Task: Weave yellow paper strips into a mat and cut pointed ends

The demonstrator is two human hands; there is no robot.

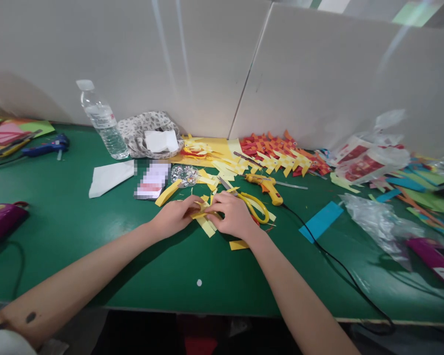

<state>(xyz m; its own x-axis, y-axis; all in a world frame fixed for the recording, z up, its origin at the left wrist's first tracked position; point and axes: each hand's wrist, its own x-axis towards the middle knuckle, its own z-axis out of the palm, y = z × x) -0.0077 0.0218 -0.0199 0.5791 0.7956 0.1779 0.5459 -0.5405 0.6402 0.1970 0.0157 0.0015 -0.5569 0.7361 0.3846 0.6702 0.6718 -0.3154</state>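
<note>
My left hand point(175, 215) and my right hand point(232, 213) meet at the middle of the green table point(77, 246). Both pinch a small piece of folded yellow paper strips point(203, 217) between their fingertips, just above the tabletop. More yellow strips point(207, 228) lie under and around the hands. Yellow-handled scissors point(253, 204) lie right beside my right hand. An orange glue gun point(267, 186) rests just beyond them, its black cord point(340, 266) running to the table's front edge.
A water bottle point(102, 122), a patterned cloth pouch point(148, 132), a dish of googly eyes point(185, 174) and woven red-and-yellow paper pieces point(281, 153) sit at the back. Plastic bags point(377, 222) and coloured strips crowd the right. A blue glue gun point(46, 146) and a purple device point(2, 217) lie left.
</note>
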